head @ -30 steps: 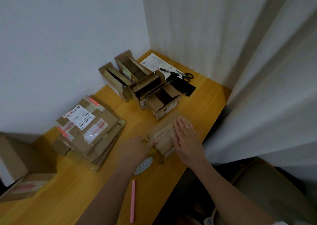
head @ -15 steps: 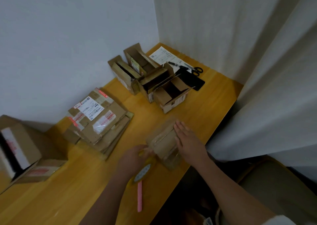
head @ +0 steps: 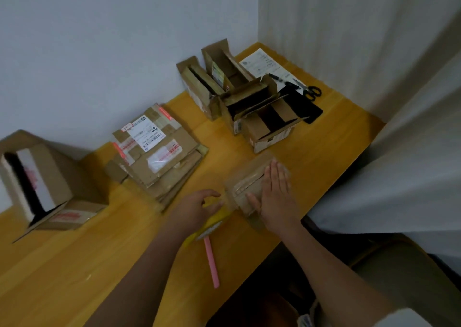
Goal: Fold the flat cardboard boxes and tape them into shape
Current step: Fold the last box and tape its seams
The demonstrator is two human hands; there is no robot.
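At lower centre of the frame, the right hand (head: 275,197) lay flat, fingers spread, pressing the small cardboard box (head: 245,189). The left hand (head: 197,208) seemingly pinched a yellow tape dispenser (head: 212,223), though blur obscured this. Taping well called for firm pressure and a straight, taut pull along the seam.

Wooden table (head: 324,157), flattened boxes (head: 156,152), scissors (head: 311,90)

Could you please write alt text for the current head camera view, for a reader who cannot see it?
A person's right hand presses flat on a small cardboard box near the edge of a wooden table, while the left hand holds a yellow tape dispenser beside it. A stack of flattened boxes lies further left, and folded boxes stand behind.
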